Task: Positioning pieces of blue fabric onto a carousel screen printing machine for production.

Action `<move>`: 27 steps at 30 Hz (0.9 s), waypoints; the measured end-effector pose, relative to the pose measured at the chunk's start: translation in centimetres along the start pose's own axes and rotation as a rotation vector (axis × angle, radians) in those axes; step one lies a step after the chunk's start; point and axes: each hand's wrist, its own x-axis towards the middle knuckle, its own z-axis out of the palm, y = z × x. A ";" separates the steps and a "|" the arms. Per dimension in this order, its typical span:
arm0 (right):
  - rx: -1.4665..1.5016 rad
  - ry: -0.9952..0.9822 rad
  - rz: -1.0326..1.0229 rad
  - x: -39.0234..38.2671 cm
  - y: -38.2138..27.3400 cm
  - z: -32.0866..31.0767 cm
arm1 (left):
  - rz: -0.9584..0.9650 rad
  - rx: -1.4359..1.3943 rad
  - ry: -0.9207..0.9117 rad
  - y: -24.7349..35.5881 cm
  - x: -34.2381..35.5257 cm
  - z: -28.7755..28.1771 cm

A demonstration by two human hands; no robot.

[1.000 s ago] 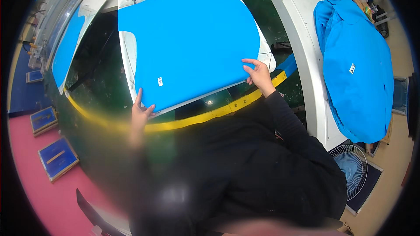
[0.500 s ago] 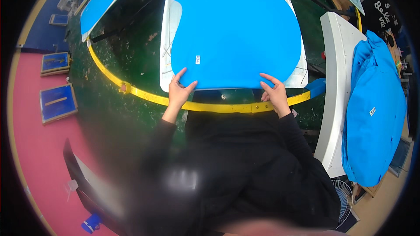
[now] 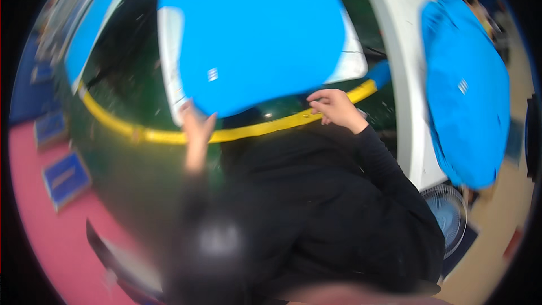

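A smooth blue fabric piece with a small white label lies over a white board in front of me. My left hand is blurred at the near left corner of the board, thumb and fingers apart, by the edge of the fabric. To the right, my right hand is just off the fabric's near edge, above a yellow curved rail. Its fingers are loosely bent, and I see nothing between them.
On my right stands a white curved stand with a pile of blue fabric beside it. A fan is below. At left, another board with blue fabric and framed blue panels lie near the pink floor.
The view has swung, so the board and rail sit farther left and tilted. My right hand has come away from the fabric's edge, its fingers more bent. My left hand stays by the left corner.
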 end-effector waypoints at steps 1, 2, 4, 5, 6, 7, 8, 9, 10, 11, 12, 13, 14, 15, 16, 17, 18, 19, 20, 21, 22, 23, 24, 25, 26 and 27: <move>-0.145 0.091 -0.063 -2.0 0.0 -1.8 | -0.104 -0.012 -0.130 2.8 0.6 -1.3; -0.312 0.271 -0.219 -3.7 -1.3 -3.0 | -0.065 0.008 -0.016 1.4 0.3 -1.7; -0.598 0.649 -0.336 -8.0 -2.8 -6.4 | 0.043 0.078 0.044 1.3 0.5 -2.3; -0.779 0.837 -0.464 -9.6 -2.9 -8.2 | -0.020 0.000 0.044 1.5 0.7 -3.3; -0.971 0.942 -0.424 -11.8 -3.8 -10.0 | 0.014 -0.018 0.024 1.7 1.0 -3.0; -1.162 1.031 -0.382 -13.7 -4.2 -11.5 | 0.041 -0.030 0.007 2.6 1.2 -2.6; -1.172 1.048 -0.363 -14.8 -3.8 -12.6 | 0.137 -0.059 0.015 3.6 1.7 -2.0; -1.309 1.053 -0.284 -15.9 -3.3 -13.3 | 0.151 -0.071 0.009 4.9 2.1 -1.5; -1.447 1.050 -0.196 -16.9 -2.9 -13.9 | 0.302 -0.107 0.033 6.5 2.6 -0.8; -1.454 1.058 -0.178 -17.8 -2.3 -14.8 | 0.450 -0.140 0.060 8.2 3.0 -0.2; -1.492 0.998 -0.180 -18.2 -1.5 -15.6 | 0.392 -0.200 0.025 10.6 3.0 -0.5; -1.515 0.930 -0.211 -17.7 -1.1 -16.0 | 0.388 -0.182 0.037 12.3 3.1 -1.8; -1.378 0.952 -0.262 -18.6 -1.4 -16.4 | 0.364 -0.278 -0.066 14.9 3.1 -1.4; -1.369 0.955 -0.266 -18.9 -2.0 -16.7 | 0.330 -0.346 -0.153 16.5 3.2 -2.0; -1.041 0.932 -0.219 -19.4 -2.8 -17.3 | 0.333 -0.345 -0.152 17.9 3.2 -2.0; -0.715 0.894 -0.172 -19.8 -3.0 -17.9 | 0.396 -0.452 -0.260 19.2 3.2 -1.9; -0.636 0.868 -0.236 -20.0 -2.4 -19.1 | 0.462 -0.559 -0.365 20.7 3.3 -1.8; -0.632 0.872 -0.242 -20.0 -2.4 -19.2 | 0.467 -0.555 -0.360 22.0 3.3 -1.8; -0.593 0.864 -0.215 -20.1 -2.5 -19.4 | 0.511 -0.590 -0.413 23.3 3.3 -1.7; -0.553 0.856 -0.185 -20.1 -2.4 -19.5 | 0.555 -0.625 -0.469 24.6 3.3 -1.5; -0.548 0.862 -0.185 -20.3 -2.4 -19.7 | 0.562 -0.622 -0.469 26.1 3.4 -1.8; -0.532 0.840 -0.157 -20.4 -2.4 -20.0 | 0.573 -0.671 -0.530 27.7 3.4 -2.1; -0.516 0.815 -0.131 -20.5 -2.6 -20.2 | 0.581 -0.720 -0.589 29.1 3.5 -2.3; -0.510 0.817 -0.136 -20.4 -2.8 -20.4 | 0.584 -0.713 -0.586 30.2 3.6 -2.2; -0.439 0.813 -0.143 -20.4 -3.1 -20.6 | 0.601 -0.799 -0.653 31.4 3.8 -1.9; -0.374 0.813 -0.140 -20.7 -3.3 -20.9 | 0.619 -0.896 -0.727 32.8 3.9 -1.2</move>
